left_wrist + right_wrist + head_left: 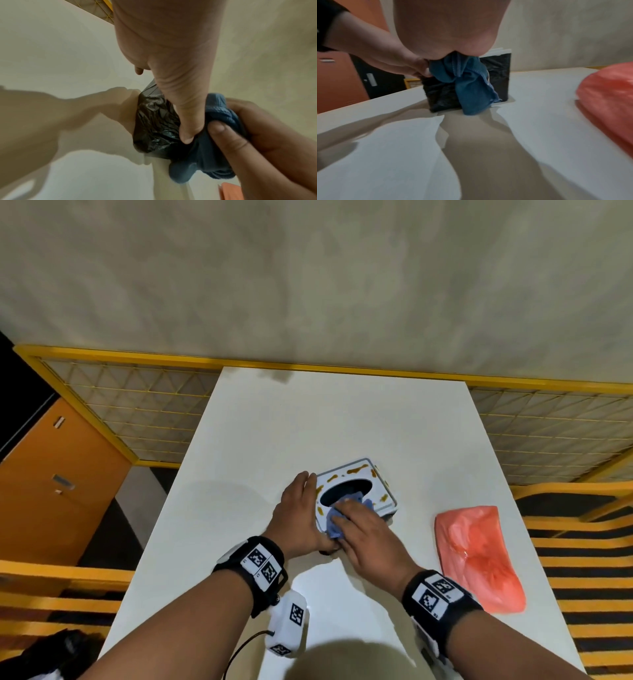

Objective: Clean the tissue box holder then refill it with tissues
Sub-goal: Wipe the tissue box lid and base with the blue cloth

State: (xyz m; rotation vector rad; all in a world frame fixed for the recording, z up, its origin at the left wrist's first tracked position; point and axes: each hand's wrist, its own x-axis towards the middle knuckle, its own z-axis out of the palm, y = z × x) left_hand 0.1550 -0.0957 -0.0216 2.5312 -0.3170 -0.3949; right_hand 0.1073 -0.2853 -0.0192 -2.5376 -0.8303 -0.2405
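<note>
Wiping of the stained holder top

Near the middle of our white table [342, 422] stands the square tissue box holder [375, 474], white lid with brown smears, black crinkled sides. Our right hand [368, 537] curls around a crumpled blue cloth [334, 525] and presses it on the lid's near edge. Our left hand [298, 508] clasps the holder's left side, we judge to stop sliding. A salmon plastic tissue pack [479, 556] waits at right.
</note>
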